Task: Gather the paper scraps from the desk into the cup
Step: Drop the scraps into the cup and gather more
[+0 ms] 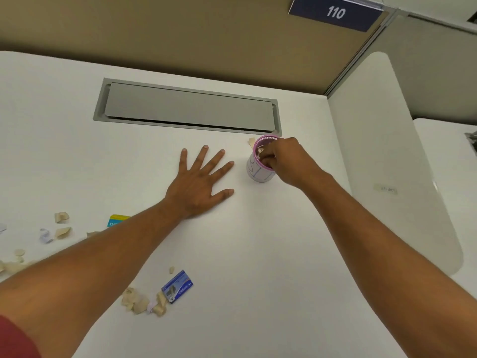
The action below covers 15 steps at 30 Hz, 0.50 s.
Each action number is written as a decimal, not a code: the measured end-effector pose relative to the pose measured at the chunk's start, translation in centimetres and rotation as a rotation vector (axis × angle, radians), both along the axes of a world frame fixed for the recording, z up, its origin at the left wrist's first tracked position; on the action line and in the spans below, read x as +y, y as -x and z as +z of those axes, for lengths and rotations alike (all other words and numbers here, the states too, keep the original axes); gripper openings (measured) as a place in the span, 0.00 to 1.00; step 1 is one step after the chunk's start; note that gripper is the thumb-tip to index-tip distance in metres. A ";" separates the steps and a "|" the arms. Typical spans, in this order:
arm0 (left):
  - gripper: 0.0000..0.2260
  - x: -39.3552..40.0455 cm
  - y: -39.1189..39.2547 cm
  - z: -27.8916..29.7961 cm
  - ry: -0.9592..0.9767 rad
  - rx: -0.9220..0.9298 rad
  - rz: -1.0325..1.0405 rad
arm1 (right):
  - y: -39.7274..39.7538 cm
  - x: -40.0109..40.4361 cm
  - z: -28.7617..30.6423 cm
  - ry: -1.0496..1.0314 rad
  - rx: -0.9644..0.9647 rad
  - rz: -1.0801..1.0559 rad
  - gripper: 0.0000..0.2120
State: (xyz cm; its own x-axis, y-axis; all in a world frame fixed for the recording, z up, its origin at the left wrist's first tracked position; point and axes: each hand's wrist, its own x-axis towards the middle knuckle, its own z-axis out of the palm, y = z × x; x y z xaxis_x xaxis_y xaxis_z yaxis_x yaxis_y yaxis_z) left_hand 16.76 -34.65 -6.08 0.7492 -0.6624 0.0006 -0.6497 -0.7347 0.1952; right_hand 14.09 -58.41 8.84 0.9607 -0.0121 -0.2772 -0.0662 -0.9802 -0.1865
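At the far right of the white desk, just in front of the grey cable hatch, the pink-rimmed cup stands upright, and the right hand hangs over its mouth with the fingers curled down toward the opening. Pale bits show inside the rim, so some scraps are already in, but whether the fingers pinch a piece at this instant or have let it drop is too blurred to tell. The left hand lies flat on the desk beside the cup, fingers spread and holding nothing; it looks placed there as a prop for a long reach forward, not to steady the cup, which it does not touch. One scrap sits just behind the cup's left side, perhaps a piece that missed the mouth. Most of the work seems left to do: a heap of scraps lies near the front edge against a small blue card, and more loose scraps are strewn at the far left, partly hidden under the left forearm, near a yellow and blue card. The cup stands well apart from both groups, so each handful calls for a long carry unless the cup is brought closer.
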 end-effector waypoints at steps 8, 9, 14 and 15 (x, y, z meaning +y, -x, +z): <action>0.33 0.1 -0.1 0.1 0.027 -0.022 0.012 | -0.6 -0.4 0.2 0.006 0.075 0.096 0.13; 0.33 0.2 -0.1 0.1 0.026 -0.024 0.011 | -0.7 -0.8 0.8 -0.033 0.055 0.083 0.13; 0.33 0.1 -0.1 -0.2 0.019 -0.055 0.010 | -0.7 -3.1 3.3 -0.149 -0.083 0.001 0.09; 0.33 0.1 -0.1 -0.3 0.015 -0.059 0.009 | -0.7 -3.1 3.1 -0.121 -0.052 0.031 0.09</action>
